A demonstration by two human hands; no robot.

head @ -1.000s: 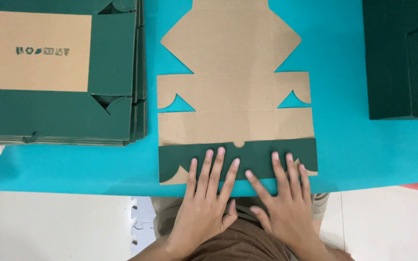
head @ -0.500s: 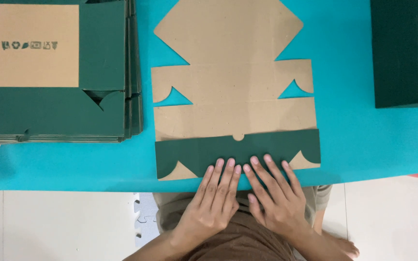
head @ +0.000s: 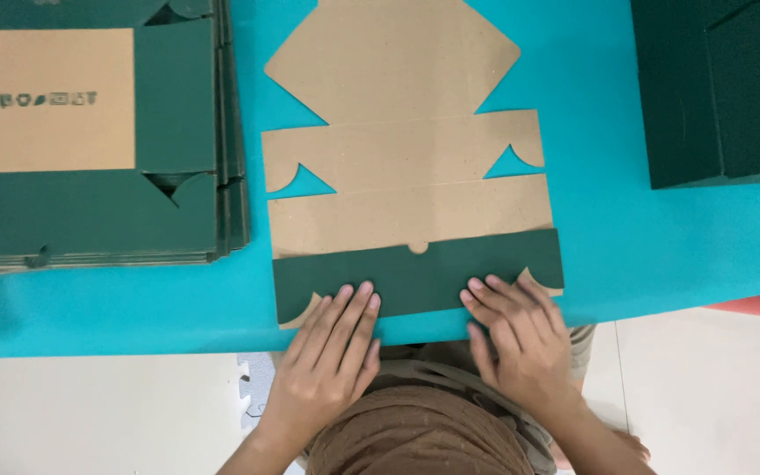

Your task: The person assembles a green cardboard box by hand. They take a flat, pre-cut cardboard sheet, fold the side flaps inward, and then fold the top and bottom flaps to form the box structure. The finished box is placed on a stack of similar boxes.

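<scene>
A flat die-cut cardboard box blank (head: 406, 158) lies brown side up on the turquoise table (head: 626, 237). Its near flap (head: 415, 277) is folded over, showing its dark green side. My left hand (head: 327, 356) lies flat on the left part of that green flap, fingers together and pointing away from me. My right hand (head: 521, 334) presses flat on the right part of the flap, fingers slightly spread. Neither hand grips anything.
A stack of flat green box blanks (head: 90, 141) sits at the table's left, the top one with a brown panel. Dark green assembled boxes (head: 719, 88) stand at the back right. The table's near edge runs under my wrists; white floor tiles lie below.
My hands came together at the flap's middle, then slid apart toward its two ends. The view has shifted slightly.
</scene>
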